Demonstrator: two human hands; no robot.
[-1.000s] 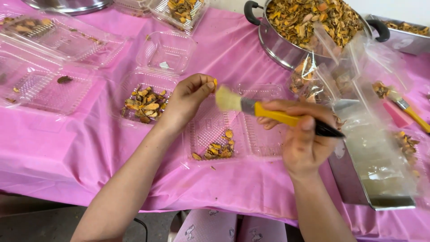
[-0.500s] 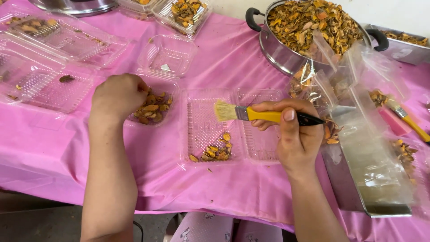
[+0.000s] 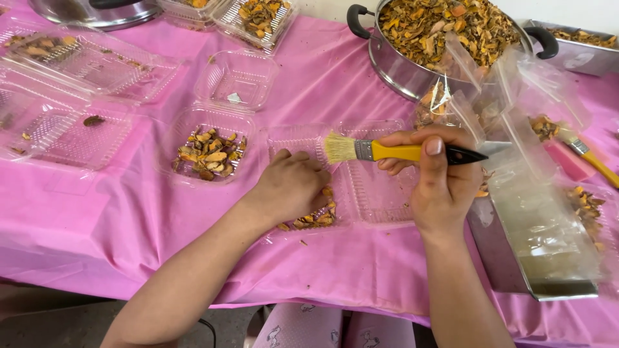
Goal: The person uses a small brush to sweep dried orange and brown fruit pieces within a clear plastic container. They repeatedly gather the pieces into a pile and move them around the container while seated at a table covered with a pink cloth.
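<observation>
My right hand grips a yellow-handled paintbrush, held level with its pale bristles pointing left over an open clear plastic clamshell box. My left hand rests knuckles-up in the left half of that box, fingers curled over a small heap of dried orange-brown slices; whether it pinches any is hidden. Just left of it, a second clear box holds more of the dried slices.
A steel pot heaped with dried slices stands at the back right. Clear plastic bags lie over a metal tray at the right, with another brush beyond. Several empty clear boxes sit at the left on the pink cloth.
My left hand has moved right, from the box of slices at the left back into the open box under the brush. The brush hand stays put.
</observation>
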